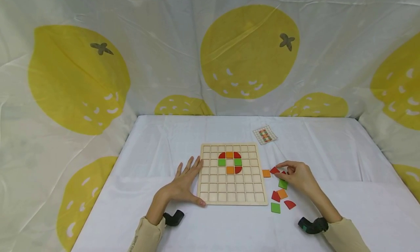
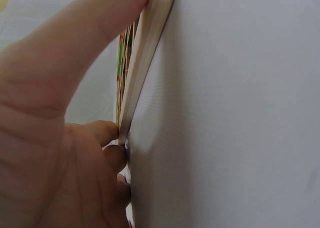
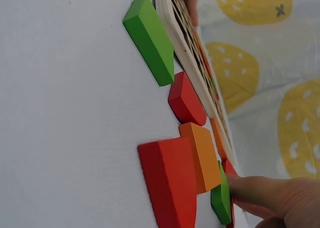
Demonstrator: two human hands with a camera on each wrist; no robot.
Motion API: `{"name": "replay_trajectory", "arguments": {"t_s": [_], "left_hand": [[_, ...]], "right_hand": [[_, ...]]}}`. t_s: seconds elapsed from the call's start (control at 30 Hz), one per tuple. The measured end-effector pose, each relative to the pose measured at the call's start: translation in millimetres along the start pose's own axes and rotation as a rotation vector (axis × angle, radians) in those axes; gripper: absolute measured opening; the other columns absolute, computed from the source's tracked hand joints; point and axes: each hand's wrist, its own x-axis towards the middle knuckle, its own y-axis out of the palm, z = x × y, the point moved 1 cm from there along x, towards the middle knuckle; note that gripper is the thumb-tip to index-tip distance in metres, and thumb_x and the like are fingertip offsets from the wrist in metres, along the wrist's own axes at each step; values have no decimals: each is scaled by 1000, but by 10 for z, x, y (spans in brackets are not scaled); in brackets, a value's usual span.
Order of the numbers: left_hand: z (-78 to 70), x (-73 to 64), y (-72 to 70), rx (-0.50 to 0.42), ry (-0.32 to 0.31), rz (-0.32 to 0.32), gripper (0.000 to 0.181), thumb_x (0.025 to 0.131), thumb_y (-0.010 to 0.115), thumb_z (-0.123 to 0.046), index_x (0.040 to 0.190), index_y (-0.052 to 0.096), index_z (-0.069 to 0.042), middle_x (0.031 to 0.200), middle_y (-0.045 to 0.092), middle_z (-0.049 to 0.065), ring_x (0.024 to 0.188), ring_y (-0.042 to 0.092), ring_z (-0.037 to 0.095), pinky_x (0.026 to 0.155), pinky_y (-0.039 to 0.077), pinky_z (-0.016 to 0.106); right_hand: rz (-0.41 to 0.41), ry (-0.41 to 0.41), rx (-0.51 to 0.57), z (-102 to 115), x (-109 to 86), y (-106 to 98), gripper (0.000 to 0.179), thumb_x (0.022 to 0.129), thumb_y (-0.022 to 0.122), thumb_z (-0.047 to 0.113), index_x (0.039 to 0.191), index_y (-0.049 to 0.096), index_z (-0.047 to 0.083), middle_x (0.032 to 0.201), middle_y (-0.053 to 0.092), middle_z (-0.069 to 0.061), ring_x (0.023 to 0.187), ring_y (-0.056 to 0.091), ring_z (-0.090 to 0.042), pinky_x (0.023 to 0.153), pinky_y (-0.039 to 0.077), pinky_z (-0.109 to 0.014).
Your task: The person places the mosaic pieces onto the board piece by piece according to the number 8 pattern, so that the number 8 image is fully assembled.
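A square wooden grid board point(image 1: 231, 190) lies on the white cloth. In its upper middle cells sit red quarter-circles, orange squares point(image 1: 230, 170) and green squares point(image 1: 221, 162). My left hand point(image 1: 183, 184) is spread along the board's left side, with fingertips on that edge and the thumb at the lower left corner. Right of the board, my right hand point(image 1: 298, 174) pinches a red quarter-circle piece point(image 1: 274, 170) between thumb and index finger. Under that hand lie a green square point(image 1: 283, 184) and another red piece, partly covered. In the right wrist view, a fingertip point(image 3: 250, 190) overlaps the green square.
Loose pieces lie right of the board: an orange square point(image 1: 266, 173) near its edge, another orange square point(image 1: 282, 193) against a red piece point(image 1: 275, 196), a red quarter-circle point(image 1: 290, 204) and a green square point(image 1: 275, 208). A small pattern card point(image 1: 265, 135) lies behind.
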Motion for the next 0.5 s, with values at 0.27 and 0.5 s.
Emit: {"name": "replay_trajectory", "arguments": {"t_s": [0.27,0.5], "left_hand": [[-9,0,-5,-5,-2,-5,148,61,96,-57,166,7,-3,175,0,14,162,-9,41,126,-8,69],[-15,-4,-7,-14,-2,-1,147,61,96,-55,166,7,-2,175,0,15,162,-9,41,126,-9,69]], "right_hand": [[11,-13,6,-20,19,19,27,85,86,20,106,80,3,56,35,5,52,32,-9,49,22,-24],[-25,-18,-26,-24,23,10,28,84,87,20,107,79,6,57,36,4,53,34,-10,49,23,-23]]}}
